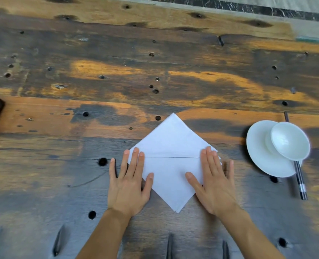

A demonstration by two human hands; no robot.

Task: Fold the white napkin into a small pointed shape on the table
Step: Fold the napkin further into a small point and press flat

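The white square paper napkin (170, 161) lies flat on the dark, weathered wooden table (117, 71), turned as a diamond — one point away from the person, one point toward them. A straight crease or edge runs across it from side corner to side corner, and that line joins the two hands. The left hand (128, 184) presses the left corner, the right hand (213, 182) the right corner; the fingers (136, 161) of both are spread and laid flat, clamped on nothing. Each hand is equally near its own corner, with the napkin's middle lying bare between the thumbs — so the next fold, I judge, brings the side corners inward to narrow the point.
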